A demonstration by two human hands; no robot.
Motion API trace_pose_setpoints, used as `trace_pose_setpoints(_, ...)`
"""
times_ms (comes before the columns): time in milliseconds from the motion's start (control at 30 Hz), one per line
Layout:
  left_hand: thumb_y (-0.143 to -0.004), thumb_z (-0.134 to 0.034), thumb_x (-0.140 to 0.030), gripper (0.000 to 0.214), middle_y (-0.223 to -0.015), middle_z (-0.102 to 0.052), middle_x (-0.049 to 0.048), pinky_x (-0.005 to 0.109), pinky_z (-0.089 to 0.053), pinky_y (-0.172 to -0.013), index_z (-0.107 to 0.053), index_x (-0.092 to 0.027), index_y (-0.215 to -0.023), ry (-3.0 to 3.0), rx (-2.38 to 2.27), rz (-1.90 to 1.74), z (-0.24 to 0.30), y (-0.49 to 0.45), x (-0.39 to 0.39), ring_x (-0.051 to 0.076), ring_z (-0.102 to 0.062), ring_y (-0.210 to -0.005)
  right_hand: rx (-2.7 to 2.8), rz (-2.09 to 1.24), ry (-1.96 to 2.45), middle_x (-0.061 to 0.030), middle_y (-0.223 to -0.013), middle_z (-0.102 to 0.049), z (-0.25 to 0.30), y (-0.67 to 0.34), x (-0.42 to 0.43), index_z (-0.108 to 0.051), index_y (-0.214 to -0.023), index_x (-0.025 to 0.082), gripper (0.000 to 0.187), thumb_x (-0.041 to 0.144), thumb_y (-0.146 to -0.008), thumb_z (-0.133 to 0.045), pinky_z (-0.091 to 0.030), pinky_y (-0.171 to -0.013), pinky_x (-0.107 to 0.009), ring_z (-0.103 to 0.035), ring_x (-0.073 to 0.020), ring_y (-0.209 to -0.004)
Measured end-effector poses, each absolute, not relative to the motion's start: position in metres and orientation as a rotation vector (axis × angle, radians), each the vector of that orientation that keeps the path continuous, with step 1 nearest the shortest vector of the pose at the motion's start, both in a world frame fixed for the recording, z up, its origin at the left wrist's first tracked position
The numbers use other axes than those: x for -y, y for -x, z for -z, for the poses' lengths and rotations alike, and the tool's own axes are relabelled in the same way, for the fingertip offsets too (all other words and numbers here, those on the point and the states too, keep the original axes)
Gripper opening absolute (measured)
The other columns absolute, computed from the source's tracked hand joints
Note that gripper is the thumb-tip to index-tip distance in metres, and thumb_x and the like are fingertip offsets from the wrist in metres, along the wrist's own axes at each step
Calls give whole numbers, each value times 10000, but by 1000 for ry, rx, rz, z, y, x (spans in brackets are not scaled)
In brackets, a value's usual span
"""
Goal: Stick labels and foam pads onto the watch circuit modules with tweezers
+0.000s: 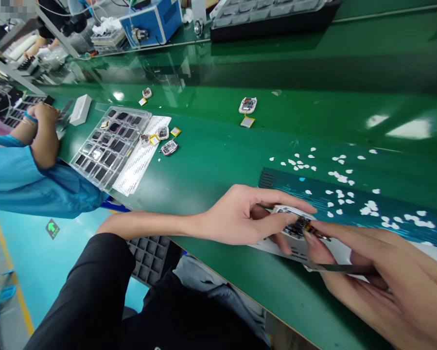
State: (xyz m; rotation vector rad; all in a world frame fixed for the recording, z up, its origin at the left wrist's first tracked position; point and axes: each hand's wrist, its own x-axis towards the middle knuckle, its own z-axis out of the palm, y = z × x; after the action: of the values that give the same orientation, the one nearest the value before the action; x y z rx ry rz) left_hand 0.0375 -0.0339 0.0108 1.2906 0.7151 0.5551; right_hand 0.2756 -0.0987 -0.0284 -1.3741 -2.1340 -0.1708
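Note:
My left hand grips a small white-cased electronic device by its edges, its open side showing dark circuitry. At that device, the thumb and forefinger of my right hand pinch a small black and copper-coloured flex cable. A thin flat metal tool, which looks like tweezers, lies across the palm side of my right hand, its far part hidden by the fingers. Under both hands is a white sheet with dark printing or slots.
White stickers lie scattered around a dark teal mat. Opened devices with yellow-edged batteries rest farther back. A clear compartment tray stands left, near a co-worker's blue sleeve. A blue box and black tray stand behind.

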Motion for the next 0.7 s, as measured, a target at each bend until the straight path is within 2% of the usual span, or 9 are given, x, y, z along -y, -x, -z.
trace_pose_setpoints(67,-1020,-566,-276,329,-714,-718,29,164,-495,-513,-719,-131,-1273,-1361,-763,-597,-11,-38,36,162,-791,-704,2127,188,1267,78,-960,-801,25,-272,97,-552,-1470,450,549,397,-945,-703,-500,-509,-242,-718,-88,-705)
trace_pose_setpoints(167,-1000,-563,-278,334,-763,-745,48,170,-546,-544,-739,-116,-1232,-1463,-795,-667,-11,-40,40,162,-794,-727,2227,246,1150,56,-1078,-805,26,-273,97,-514,-1530,365,578,318,-974,-664,-516,-526,-270,-728,-106,-732)
trace_pose_setpoints(267,-991,-547,-285,361,-824,-784,67,178,-565,-561,-751,-110,-1231,-1574,-833,-711,-7,-40,42,134,-767,-680,2320,313,1035,14,-1178,-793,28,-275,97,-449,-1586,299,631,313,-986,-644,-538,-558,-292,-753,-135,-823)
trace_pose_setpoints(367,-985,-564,-267,336,-850,-812,50,183,-576,-606,-770,-151,-1224,-1709,-882,-753,-2,-41,43,102,-724,-639,2333,400,1043,-19,-1118,-805,23,-270,95,-391,-1620,231,647,326,-1018,-607,-535,-564,-289,-747,-138,-783)
trace_pose_setpoints(433,-981,-571,-251,313,-848,-818,32,183,-575,-625,-779,-183,-1206,-1775,-904,-787,-1,-40,42,92,-707,-632,2344,419,1091,-10,-1033,-812,16,-264,93,-365,-1630,198,651,279,-1028,-599,-499,-531,-267,-718,-114,-699)
trace_pose_setpoints(500,-981,-553,-250,315,-833,-813,33,183,-570,-625,-778,-177,-1190,-1805,-903,-815,-1,-40,39,91,-703,-631,2323,380,1138,39,-941,-804,11,-261,90,-360,-1633,238,658,192,-1019,-592,-440,-487,-246,-682,-80,-634)
trace_pose_setpoints(567,-983,-530,-267,325,-815,-802,40,176,-555,-599,-770,-153,-1171,-1796,-890,-829,-4,-40,37,87,-700,-612,2262,327,1186,79,-887,-788,14,-266,90,-448,-1582,327,606,163,-1011,-567,-389,-460,-251,-668,-65,-622)
trace_pose_setpoints(633,-982,-538,-304,315,-768,-783,33,169,-530,-562,-765,-140,-1124,-1758,-879,-835,-6,-39,34,79,-684,-566,2239,240,1296,44,-952,-794,27,-281,96,-584,-1472,368,466,262,-1019,-545,-420,-507,-261,-703,-102,-711)
trace_pose_setpoints(700,-975,-580,-342,284,-677,-740,8,166,-493,-522,-764,-141,-1054,-1715,-879,-829,-8,-38,32,80,-671,-528,2218,182,1395,-3,-961,-789,46,-301,107,-684,-1358,359,378,388,-1013,-533,-464,-567,-267,-722,-145,-805)
